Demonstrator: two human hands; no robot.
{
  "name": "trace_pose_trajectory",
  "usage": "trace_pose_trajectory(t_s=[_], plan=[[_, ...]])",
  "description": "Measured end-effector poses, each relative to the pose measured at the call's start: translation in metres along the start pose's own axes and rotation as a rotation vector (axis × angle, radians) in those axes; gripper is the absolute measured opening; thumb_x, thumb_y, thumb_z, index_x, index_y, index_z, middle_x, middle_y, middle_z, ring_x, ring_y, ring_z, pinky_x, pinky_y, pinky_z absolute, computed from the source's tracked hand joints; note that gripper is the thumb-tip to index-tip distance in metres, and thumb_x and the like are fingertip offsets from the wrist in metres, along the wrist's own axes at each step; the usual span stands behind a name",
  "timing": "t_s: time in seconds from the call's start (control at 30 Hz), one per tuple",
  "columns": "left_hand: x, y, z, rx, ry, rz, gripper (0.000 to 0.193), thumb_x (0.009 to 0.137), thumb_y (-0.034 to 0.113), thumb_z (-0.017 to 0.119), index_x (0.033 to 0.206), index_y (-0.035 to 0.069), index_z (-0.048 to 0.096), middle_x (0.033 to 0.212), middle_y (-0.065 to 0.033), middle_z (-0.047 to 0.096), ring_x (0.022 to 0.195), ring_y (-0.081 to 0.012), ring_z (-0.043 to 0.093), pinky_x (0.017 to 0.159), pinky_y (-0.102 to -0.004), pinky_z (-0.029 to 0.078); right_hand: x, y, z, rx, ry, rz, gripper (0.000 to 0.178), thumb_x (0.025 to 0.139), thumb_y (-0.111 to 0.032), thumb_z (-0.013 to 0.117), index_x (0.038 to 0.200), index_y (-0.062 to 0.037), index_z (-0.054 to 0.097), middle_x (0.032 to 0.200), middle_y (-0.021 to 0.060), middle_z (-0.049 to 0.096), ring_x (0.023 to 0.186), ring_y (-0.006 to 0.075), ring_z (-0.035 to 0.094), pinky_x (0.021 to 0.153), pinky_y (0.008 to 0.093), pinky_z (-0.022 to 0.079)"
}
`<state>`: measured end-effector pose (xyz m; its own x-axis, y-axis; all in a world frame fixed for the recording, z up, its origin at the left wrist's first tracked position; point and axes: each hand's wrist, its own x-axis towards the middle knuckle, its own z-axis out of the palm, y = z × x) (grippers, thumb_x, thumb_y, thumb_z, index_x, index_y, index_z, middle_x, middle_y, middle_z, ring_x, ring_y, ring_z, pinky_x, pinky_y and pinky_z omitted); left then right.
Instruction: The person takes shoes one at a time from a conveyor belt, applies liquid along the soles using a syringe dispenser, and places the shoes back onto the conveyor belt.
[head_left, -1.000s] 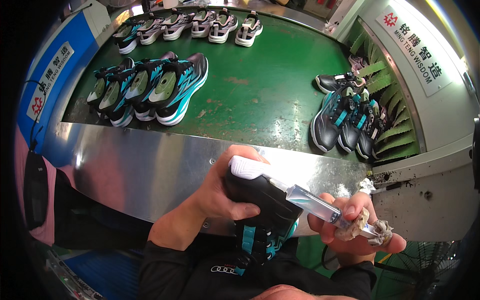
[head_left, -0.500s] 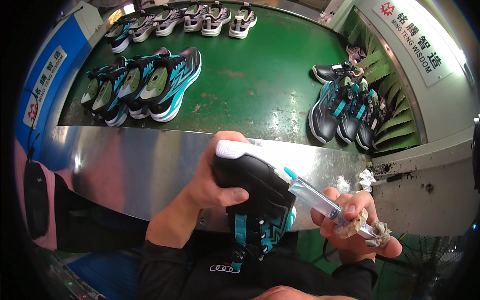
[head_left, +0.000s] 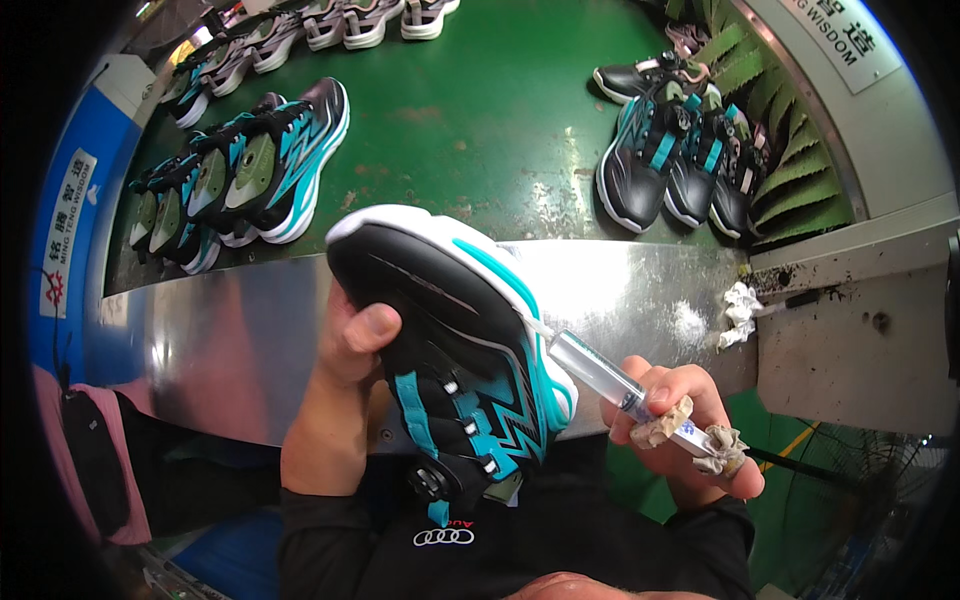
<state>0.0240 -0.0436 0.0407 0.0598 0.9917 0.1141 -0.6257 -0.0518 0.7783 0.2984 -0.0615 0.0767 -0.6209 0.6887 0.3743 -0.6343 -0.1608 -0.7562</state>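
A black and turquoise sneaker (head_left: 440,320) with a white sole is held up in front of me, toe pointing away and to the left. My left hand (head_left: 360,345) is closed round its left side, thumb on the upper and the other fingers hidden beneath. In my right hand (head_left: 675,415) is a clear syringe (head_left: 595,370), gripped with fingers round the barrel end and thumb at the plunger. Crumpled tan wrapping covers its flange and plunger end. The syringe's pale tip meets the seam between upper and sole on the shoe's right side.
A green conveyor belt (head_left: 450,150) lies beyond a metal ledge (head_left: 230,330). Turquoise-black sneakers (head_left: 290,170) stand on its left, pinkish ones (head_left: 370,22) at the back, and more dark sneakers (head_left: 640,160) on the right by green strip flaps (head_left: 800,180). Crumpled white tissue (head_left: 738,315) sits at the ledge's right end.
The sneaker has been turned and shifted left, showing more of its right side and sole edge. My right hand with the syringe has moved slightly left. The view has shifted too.
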Motion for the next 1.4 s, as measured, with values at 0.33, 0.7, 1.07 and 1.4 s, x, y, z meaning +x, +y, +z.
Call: trace_pose_trajectory(t_s=[0.33,0.7,1.07,1.4], plan=[[0.009,-0.017,-0.02,-0.156,0.028,-0.016,0.062,0.078,0.033,0.063,0.127,0.0,0.044,0.117,-0.0171,0.057,0.105,-0.0282,0.058,0.091,-0.04,0.047,-0.029,0.016,-0.01,0.026,0.038,0.019,0.1,0.066,-0.064,0.07,0.124,0.0117,0.039,0.107,0.0142,0.045,0.096,0.0202,0.048,0.084,0.0295,0.036],[0.011,-0.018,-0.034,-0.333,0.096,-0.092,0.052,0.084,0.035,0.057,0.122,0.0,0.05,0.114,-0.0156,0.06,0.101,-0.0265,0.06,0.087,-0.0397,0.05,-0.066,0.012,-0.005,-0.042,0.048,0.108,0.097,0.066,-0.066,0.069,0.121,0.01,0.045,0.106,0.0143,0.05,0.093,0.0206,0.049,0.078,0.0261,0.037],[0.01,-0.016,-0.034,-0.357,0.152,-0.197,0.047,0.084,0.038,0.059,0.116,0.005,0.056,0.11,-0.0114,0.062,0.097,-0.022,0.061,0.087,-0.0373,0.049,-0.092,0.022,-0.008,-0.142,0.108,0.074,0.091,0.069,-0.071,0.061,0.119,0.0053,0.049,0.099,0.0115,0.062,0.083,0.0164,0.05,0.072,0.0278,0.03],[0.016,-0.017,-0.058,-0.167,0.395,-0.212,0.045,0.085,0.032,0.054,0.12,0.004,0.053,0.118,-0.0148,0.059,0.106,-0.0287,0.058,0.093,-0.0445,0.046,-0.107,0.037,-0.024,-0.144,0.121,0.033,0.095,0.064,-0.069,0.067,0.12,0.0047,0.049,0.102,0.0118,0.061,0.083,0.0179,0.045,0.072,0.0281,0.03]])
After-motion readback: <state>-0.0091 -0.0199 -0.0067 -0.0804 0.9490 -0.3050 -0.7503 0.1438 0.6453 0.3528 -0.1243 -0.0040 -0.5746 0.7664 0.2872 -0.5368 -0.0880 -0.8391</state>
